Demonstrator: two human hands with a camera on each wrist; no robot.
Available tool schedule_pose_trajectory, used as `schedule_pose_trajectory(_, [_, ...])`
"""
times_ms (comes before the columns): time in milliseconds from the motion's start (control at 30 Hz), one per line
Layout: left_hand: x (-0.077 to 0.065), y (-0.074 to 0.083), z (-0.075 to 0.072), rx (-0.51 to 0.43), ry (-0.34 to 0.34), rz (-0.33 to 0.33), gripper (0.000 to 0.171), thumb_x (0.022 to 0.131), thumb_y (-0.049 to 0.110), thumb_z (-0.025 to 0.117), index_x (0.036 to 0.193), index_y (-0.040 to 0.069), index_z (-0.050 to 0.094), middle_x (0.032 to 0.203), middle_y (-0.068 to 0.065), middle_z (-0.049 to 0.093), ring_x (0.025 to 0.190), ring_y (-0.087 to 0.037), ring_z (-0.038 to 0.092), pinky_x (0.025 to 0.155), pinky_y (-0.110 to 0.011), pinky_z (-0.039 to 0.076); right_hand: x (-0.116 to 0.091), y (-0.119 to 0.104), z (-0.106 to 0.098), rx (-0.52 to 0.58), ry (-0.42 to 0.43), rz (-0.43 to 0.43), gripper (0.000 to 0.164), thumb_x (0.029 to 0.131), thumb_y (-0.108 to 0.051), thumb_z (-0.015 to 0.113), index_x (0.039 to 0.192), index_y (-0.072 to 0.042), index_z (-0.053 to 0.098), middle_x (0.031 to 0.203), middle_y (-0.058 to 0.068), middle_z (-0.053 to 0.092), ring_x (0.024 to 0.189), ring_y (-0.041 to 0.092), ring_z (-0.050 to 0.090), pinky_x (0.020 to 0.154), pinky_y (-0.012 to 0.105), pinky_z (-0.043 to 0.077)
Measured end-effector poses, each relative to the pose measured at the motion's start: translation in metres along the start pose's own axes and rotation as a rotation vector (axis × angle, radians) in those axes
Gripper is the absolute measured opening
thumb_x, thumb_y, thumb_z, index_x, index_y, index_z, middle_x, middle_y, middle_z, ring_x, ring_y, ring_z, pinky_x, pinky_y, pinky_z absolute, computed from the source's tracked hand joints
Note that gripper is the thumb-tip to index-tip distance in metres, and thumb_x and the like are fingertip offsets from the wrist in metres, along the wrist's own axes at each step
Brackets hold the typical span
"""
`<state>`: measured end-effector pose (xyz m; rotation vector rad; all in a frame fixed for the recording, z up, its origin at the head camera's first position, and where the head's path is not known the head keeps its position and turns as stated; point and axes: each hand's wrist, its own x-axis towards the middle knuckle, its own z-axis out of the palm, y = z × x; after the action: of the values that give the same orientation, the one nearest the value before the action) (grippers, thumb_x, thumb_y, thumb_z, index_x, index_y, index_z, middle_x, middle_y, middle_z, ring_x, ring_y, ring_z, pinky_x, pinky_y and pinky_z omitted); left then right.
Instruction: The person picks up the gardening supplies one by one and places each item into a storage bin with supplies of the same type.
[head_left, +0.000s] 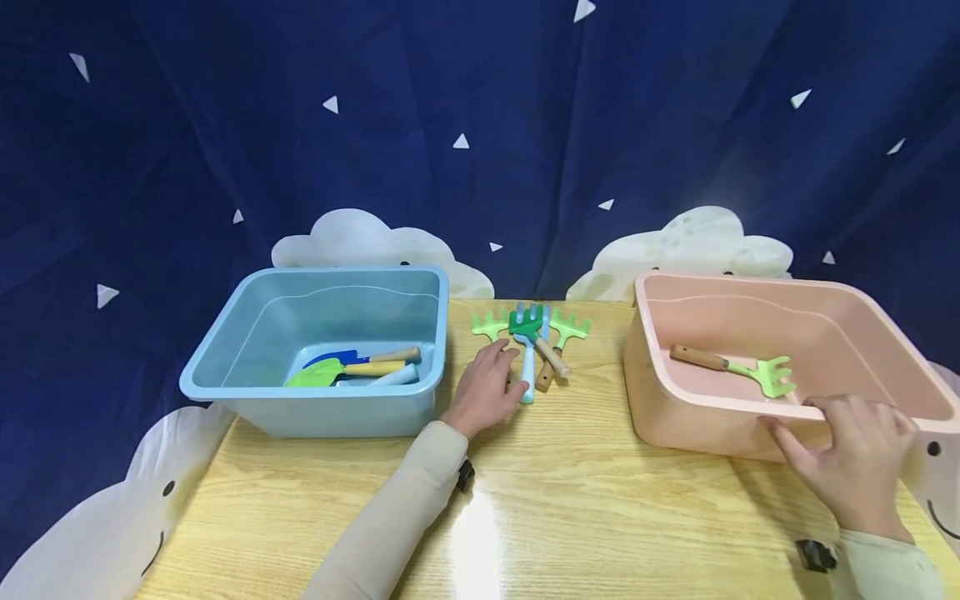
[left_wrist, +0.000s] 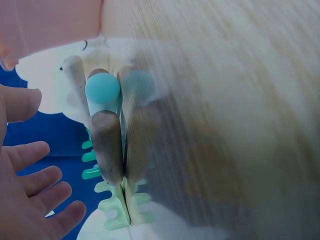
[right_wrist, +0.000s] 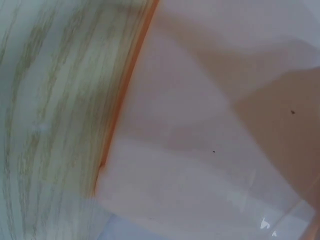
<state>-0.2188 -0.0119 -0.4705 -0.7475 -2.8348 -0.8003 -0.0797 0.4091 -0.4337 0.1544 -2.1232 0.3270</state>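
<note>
Over a small pile of toy garden rakes at the back of the table, my left hand reaches with its fingers spread. The pile has a light-blue rake, a dark green rake with a wooden handle, and two light green rakes. In the left wrist view, a gap shows between the fingers and the wooden and blue handles. My right hand grips the front rim of a pink bin, thumb outside. Another light green rake lies inside that bin. The right wrist view shows the bin's wall, not the hand.
To the left stands a blue bin holding a blue shovel, a green shovel with a yellow handle, and a light-blue handle. A dark blue curtain hangs behind the wooden table.
</note>
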Motion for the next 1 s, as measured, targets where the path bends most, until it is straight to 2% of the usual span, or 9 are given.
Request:
schedule_pose_trajectory(133, [0.002, -0.002, 0.001, 0.001, -0.003, -0.007, 0.053, 0.096, 0.032, 0.061, 0.142, 0.010, 0.051, 0.156, -0.013, 0.040, 0.145, -0.030, 0.038, 0.110, -0.050, 0.042, 0.001, 0.000, 0.001, 0.005, 0.004, -0.005, 0.084, 0.082, -0.076, 0.054, 0.089, 0.007, 0.063, 0.081, 0.025, 0.057, 0.082, 0.051, 0.043, 0.105, 0.041, 0.021])
schedule_pose_trajectory(233, [0.003, -0.004, 0.002, 0.008, -0.002, -0.005, 0.052, 0.096, 0.033, 0.060, 0.142, 0.009, 0.051, 0.155, -0.014, 0.041, 0.145, -0.031, 0.039, 0.110, -0.051, 0.043, 0.001, 0.000, 0.002, 0.007, 0.000, 0.005, 0.084, 0.082, -0.076, 0.053, 0.091, 0.007, 0.064, 0.083, 0.025, 0.058, 0.084, 0.051, 0.043, 0.106, 0.031, 0.014])
schedule_pose_trajectory(333, [0.004, -0.006, 0.003, 0.014, -0.002, -0.011, 0.052, 0.096, 0.033, 0.060, 0.141, 0.009, 0.052, 0.155, -0.014, 0.041, 0.145, -0.031, 0.039, 0.110, -0.050, 0.043, 0.000, 0.001, 0.002, 0.005, -0.005, 0.009, 0.084, 0.082, -0.076, 0.053, 0.091, 0.006, 0.064, 0.083, 0.026, 0.057, 0.084, 0.051, 0.043, 0.100, 0.044, 0.024])
schedule_pose_trajectory(433, [0.007, -0.007, 0.003, 0.018, -0.009, -0.023, 0.051, 0.096, 0.033, 0.060, 0.140, 0.009, 0.053, 0.154, -0.013, 0.042, 0.145, -0.031, 0.040, 0.110, -0.050, 0.043, 0.000, 0.001, 0.001, 0.000, -0.005, 0.016, 0.084, 0.082, -0.076, 0.052, 0.091, 0.006, 0.064, 0.083, 0.025, 0.057, 0.085, 0.051, 0.043, 0.100, 0.045, 0.023])
schedule_pose_trajectory(567, [0.010, -0.009, 0.003, 0.019, -0.010, -0.037, 0.050, 0.095, 0.031, 0.061, 0.138, 0.007, 0.054, 0.153, -0.015, 0.044, 0.143, -0.032, 0.042, 0.110, -0.050, 0.043, -0.001, 0.001, 0.000, -0.004, -0.016, 0.029, 0.084, 0.082, -0.077, 0.052, 0.092, 0.006, 0.064, 0.084, 0.026, 0.058, 0.085, 0.051, 0.043, 0.107, 0.029, 0.008])
schedule_pose_trajectory(700, [0.015, -0.011, 0.004, 0.009, -0.014, -0.050, 0.050, 0.095, 0.031, 0.061, 0.138, 0.006, 0.054, 0.152, -0.016, 0.044, 0.143, -0.032, 0.042, 0.110, -0.050, 0.042, -0.001, 0.000, -0.003, -0.027, -0.058, 0.030, 0.084, 0.083, -0.077, 0.052, 0.094, 0.006, 0.064, 0.086, 0.026, 0.059, 0.088, 0.052, 0.044, 0.104, 0.047, 0.022])
schedule_pose_trajectory(800, [0.018, -0.012, 0.006, 0.003, -0.029, -0.069, 0.052, 0.095, 0.032, 0.061, 0.139, 0.006, 0.053, 0.152, -0.016, 0.044, 0.143, -0.032, 0.042, 0.110, -0.050, 0.042, 0.000, 0.001, -0.002, -0.030, -0.044, 0.012, 0.083, 0.083, -0.076, 0.053, 0.093, 0.006, 0.065, 0.085, 0.025, 0.059, 0.087, 0.052, 0.044, 0.095, 0.062, 0.024])
schedule_pose_trajectory(900, [0.021, -0.014, 0.009, 0.005, -0.039, -0.099, 0.054, 0.095, 0.033, 0.060, 0.140, 0.005, 0.053, 0.150, -0.017, 0.047, 0.140, -0.033, 0.044, 0.109, -0.050, 0.043, 0.000, 0.001, 0.001, -0.015, 0.001, -0.006, 0.084, 0.081, -0.078, 0.054, 0.090, 0.005, 0.065, 0.083, 0.025, 0.059, 0.084, 0.051, 0.044, 0.092, 0.065, 0.024])
schedule_pose_trajectory(1000, [0.023, -0.015, 0.010, 0.012, -0.031, -0.138, 0.054, 0.093, 0.033, 0.061, 0.138, 0.003, 0.055, 0.143, -0.019, 0.053, 0.132, -0.036, 0.052, 0.104, -0.050, 0.047, 0.001, 0.001, 0.002, -0.008, 0.002, -0.002, 0.085, 0.080, -0.079, 0.054, 0.090, 0.005, 0.065, 0.083, 0.025, 0.059, 0.084, 0.051, 0.044, 0.091, 0.065, 0.023])
